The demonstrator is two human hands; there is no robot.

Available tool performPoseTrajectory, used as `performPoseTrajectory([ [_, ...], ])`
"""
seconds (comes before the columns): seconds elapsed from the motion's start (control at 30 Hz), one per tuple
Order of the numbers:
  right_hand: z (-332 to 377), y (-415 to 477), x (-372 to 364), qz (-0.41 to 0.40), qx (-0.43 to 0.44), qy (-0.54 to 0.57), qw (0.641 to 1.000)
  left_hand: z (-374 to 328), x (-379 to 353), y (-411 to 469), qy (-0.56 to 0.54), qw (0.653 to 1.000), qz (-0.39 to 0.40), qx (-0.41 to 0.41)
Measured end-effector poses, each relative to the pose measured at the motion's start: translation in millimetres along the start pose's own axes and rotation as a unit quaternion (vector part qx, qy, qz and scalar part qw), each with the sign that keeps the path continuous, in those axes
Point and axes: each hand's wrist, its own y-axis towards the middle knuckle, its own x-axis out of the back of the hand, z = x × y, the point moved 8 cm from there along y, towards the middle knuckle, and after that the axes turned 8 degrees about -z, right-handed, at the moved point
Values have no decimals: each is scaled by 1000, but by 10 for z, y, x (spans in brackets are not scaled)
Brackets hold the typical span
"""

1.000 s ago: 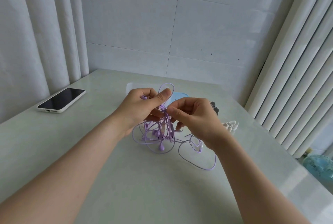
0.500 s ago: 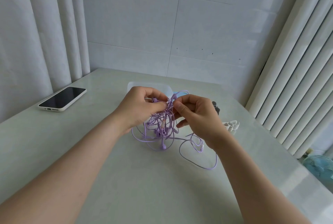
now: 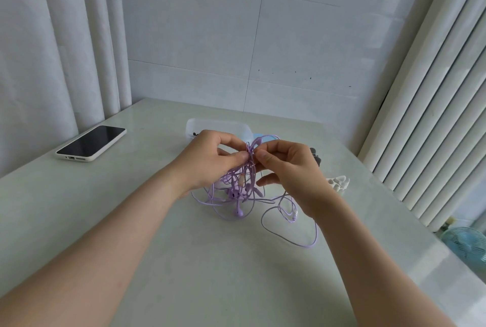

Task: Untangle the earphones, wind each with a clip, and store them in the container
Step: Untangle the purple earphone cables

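- The earphones (image 3: 238,190) are a tangle of thin lilac cords – light, limp and smooth. They should slip through a loose pinch, and a hard tug would likely tighten the knots.
- The buds and plugs are the only stiff parts. They look likely to snag in loops, so I would follow a cord from a bud or plug and feed it back through rather than pull mid-cord.
- The tangle is near the middle of the desk (image 3: 210,261). Its top is lifted between the hands, its lower loops lie on the surface, and one long loop trails toward the right edge.
- The left hand (image 3: 210,158) pinches the top of the bunch between thumb and forefinger. The right hand (image 3: 292,169) pinches the same knot from the other side, its fingers (image 3: 263,154) narrow on the cords and almost touching the left thumb.
- The container (image 3: 218,126) stands beyond the hands toward the far edge, and a white clip (image 3: 338,183) lies near the right edge.
- A second ago a tall loop stood above the left thumb – now it is down to a small arch at the knot.
- The hands have closed together, and the loop trailing right has hardly moved.
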Motion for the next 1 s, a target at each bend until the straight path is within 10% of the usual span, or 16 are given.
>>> performPoseTrajectory([
  [0.53, 23, 1, 36, -45, 1, -102, 994, 69, 63, 90, -61, 997, -39, 8],
  [1.0, 13, 34, 92, -89, -9, -97, 991, -88, 208, 38, 110, 981, -127, -100],
])
